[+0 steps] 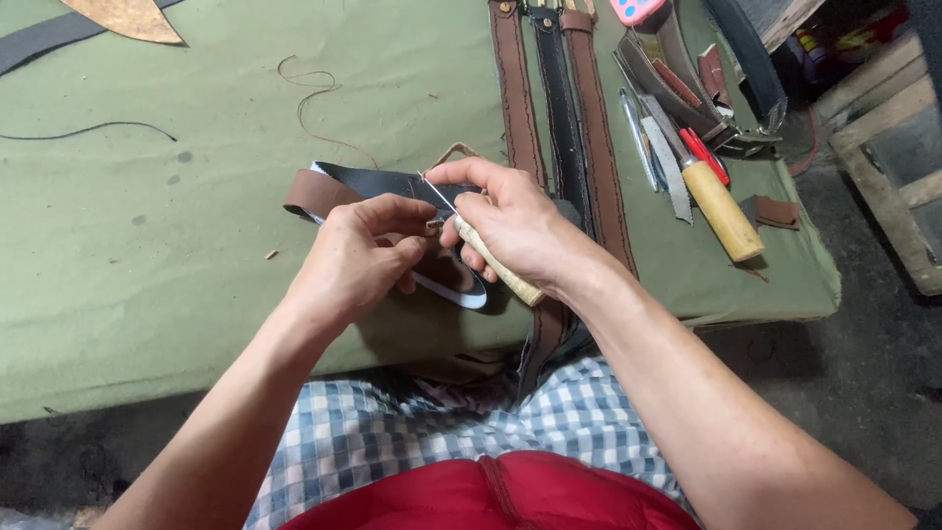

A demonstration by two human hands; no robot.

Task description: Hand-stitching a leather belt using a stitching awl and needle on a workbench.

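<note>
On the green cloth-covered surface (196,285), near its front edge: a leather strap (378,186), dark on one face and brown at its folded left end, looped under both hands. Left hand (358,260) clenched on the strap, fingertips pinching it near the middle of the loop. Right hand (515,226) wrapped around the pale wooden handle of an awl (496,265), thin metal point slanting up and to the left and touching the strap just beside the left fingertips. Handle end sticking out below the right palm.

Just right of the hands: three long belts (559,108) side by side, two brown with stitched edges and one black between them, running from the far edge toward the lap and passing under the right wrist. Further right: a knife with a thick wooden handle (721,211), a flat metal blade (667,162) and a red-handled tool (705,155) close together, with a pile of leather pieces (677,69) behind them. Small brown leather scrap (777,211) just right of the knife handle.

Far left: a loose brown thread (314,98) curling on the cloth, a thin black cord (88,130), and a tan leather offcut (128,18) at the top edge.
</note>
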